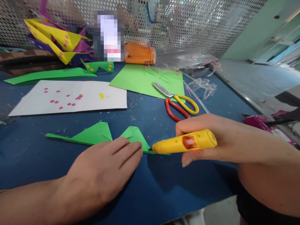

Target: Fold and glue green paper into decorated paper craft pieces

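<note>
A folded green paper piece (93,132) with two raised peaks lies on the blue tabletop. Over its near edge rests my left hand (100,175), its fingers together and gripping the paper near the right peak; the thumb is hidden. My right hand (199,125) is closed around a yellow hot glue gun (173,144), held level and pointing left. The gun's dark nozzle meets, or almost meets, the paper's right end, just beyond my left fingertips.
Scissors (172,95) with red and yellow handles lie partly on a light green sheet (131,78). A white sheet (91,104) carries small pink and yellow squares. Behind stand folded yellow and purple paper shapes (58,37), an orange pack (139,53) and a perforated metal screen (187,25).
</note>
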`<state>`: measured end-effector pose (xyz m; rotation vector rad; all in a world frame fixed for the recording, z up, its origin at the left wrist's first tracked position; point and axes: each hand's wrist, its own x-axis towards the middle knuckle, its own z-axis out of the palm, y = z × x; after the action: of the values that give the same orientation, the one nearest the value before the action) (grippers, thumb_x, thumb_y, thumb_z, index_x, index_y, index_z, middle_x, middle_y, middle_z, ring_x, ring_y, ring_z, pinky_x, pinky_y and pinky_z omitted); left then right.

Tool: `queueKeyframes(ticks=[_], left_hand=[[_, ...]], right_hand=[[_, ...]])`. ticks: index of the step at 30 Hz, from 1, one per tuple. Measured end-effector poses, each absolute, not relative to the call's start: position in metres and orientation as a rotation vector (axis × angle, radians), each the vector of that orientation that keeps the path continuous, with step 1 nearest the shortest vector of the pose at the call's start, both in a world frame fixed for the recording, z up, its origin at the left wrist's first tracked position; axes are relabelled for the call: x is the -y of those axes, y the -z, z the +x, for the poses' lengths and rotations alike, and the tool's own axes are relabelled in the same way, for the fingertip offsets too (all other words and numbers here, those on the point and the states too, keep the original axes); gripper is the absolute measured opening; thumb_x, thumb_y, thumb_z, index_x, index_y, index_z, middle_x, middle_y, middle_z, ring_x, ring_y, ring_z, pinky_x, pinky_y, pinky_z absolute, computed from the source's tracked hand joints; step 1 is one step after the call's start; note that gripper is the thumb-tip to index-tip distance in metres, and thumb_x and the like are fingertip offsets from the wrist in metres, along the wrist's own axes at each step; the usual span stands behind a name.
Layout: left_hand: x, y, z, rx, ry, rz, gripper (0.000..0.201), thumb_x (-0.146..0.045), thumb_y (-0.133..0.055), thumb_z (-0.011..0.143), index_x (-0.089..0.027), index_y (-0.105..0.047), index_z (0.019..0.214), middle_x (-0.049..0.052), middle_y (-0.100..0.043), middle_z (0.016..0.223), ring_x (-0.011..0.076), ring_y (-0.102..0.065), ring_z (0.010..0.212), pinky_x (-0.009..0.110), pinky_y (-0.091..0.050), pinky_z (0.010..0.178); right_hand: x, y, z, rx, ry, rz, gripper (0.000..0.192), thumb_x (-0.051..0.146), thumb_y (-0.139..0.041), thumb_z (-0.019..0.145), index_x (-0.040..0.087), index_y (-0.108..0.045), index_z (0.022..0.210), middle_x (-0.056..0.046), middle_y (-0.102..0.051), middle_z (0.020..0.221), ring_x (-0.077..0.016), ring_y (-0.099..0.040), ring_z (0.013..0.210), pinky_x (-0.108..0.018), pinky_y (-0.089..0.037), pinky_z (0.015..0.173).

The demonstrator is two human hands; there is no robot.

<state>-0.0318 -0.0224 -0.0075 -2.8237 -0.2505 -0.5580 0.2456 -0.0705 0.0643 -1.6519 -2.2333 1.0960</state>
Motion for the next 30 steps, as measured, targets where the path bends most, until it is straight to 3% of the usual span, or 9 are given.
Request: queueKeyframes(ticks=[8, 14, 19, 23, 26, 30], left_hand=[[0.022, 0.004, -0.027, 0.225, 0.469, -2.856, 0.048, -0.006, -0.026, 0.097, -0.011, -0.073, 0.102, 0.009, -0.076, 0.104, 0.0247, -0.064, 0.089, 0.038, -0.052, 0.072], [0.033, -0.001, -0.023, 0.391, 0.404, -2.912, 0.041, -0.02, -0.034, 0.102, -0.012, -0.074, 0.102, 0.011, -0.074, 0.101, 0.0266, -0.065, 0.087, 0.041, -0.053, 0.076], [0.041, -0.009, -0.025, 0.433, 0.446, -2.938, 0.047, -0.03, -0.032, 0.103, -0.011, -0.075, 0.108, 0.011, -0.074, 0.095, 0.027, -0.064, 0.086, 0.042, -0.05, 0.08], [0.043, -0.007, -0.025, 0.424, 0.432, -2.932, 0.05, -0.031, -0.031, 0.103, -0.009, -0.075, 0.109, 0.012, -0.074, 0.095, 0.0271, -0.063, 0.086, 0.042, -0.048, 0.084], [0.048, -0.003, -0.026, 0.453, 0.439, -2.909, 0.05, -0.034, -0.033, 0.103, -0.007, -0.073, 0.114, 0.014, -0.074, 0.103, 0.0284, -0.063, 0.093, 0.043, -0.044, 0.093], [0.056, 0.003, -0.029, 0.514, 0.429, -2.854, 0.05, -0.04, -0.039, 0.101, -0.005, -0.07, 0.119, 0.017, -0.072, 0.111, 0.0311, -0.062, 0.1, 0.044, -0.042, 0.097]], right_hand=[[0.07, -0.063, 0.249, 2.238, -1.034, -1.657, 0.033, 0.049, -0.072, 0.083, 0.022, -0.057, 0.071, 0.006, -0.059, 0.065, -0.0099, -0.052, 0.059, -0.022, -0.034, 0.052], [0.066, -0.061, 0.254, 2.122, -1.025, -1.59, 0.025, 0.045, -0.076, 0.079, 0.022, -0.064, 0.078, 0.005, -0.063, 0.069, -0.0121, -0.058, 0.064, -0.023, -0.041, 0.057], [0.059, -0.052, 0.268, 1.756, -0.884, -1.571, 0.033, 0.046, -0.077, 0.076, 0.023, -0.072, 0.098, -0.001, -0.071, 0.089, -0.0183, -0.065, 0.081, -0.03, -0.051, 0.071], [0.049, -0.048, 0.29, 1.538, -0.703, -1.608, 0.041, 0.037, -0.075, 0.074, 0.02, -0.069, 0.111, -0.005, -0.071, 0.104, -0.0205, -0.064, 0.086, -0.034, -0.052, 0.075], [0.038, -0.041, 0.311, 1.445, -0.469, -1.726, 0.044, 0.035, -0.073, 0.075, 0.018, -0.068, 0.116, -0.008, -0.07, 0.11, -0.0238, -0.065, 0.092, -0.037, -0.052, 0.08], [0.024, -0.023, 0.34, 1.324, 0.307, -2.245, 0.03, 0.027, -0.063, 0.083, 0.017, -0.072, 0.11, -0.016, -0.064, 0.115, -0.0278, -0.064, 0.098, -0.039, -0.048, 0.086]])
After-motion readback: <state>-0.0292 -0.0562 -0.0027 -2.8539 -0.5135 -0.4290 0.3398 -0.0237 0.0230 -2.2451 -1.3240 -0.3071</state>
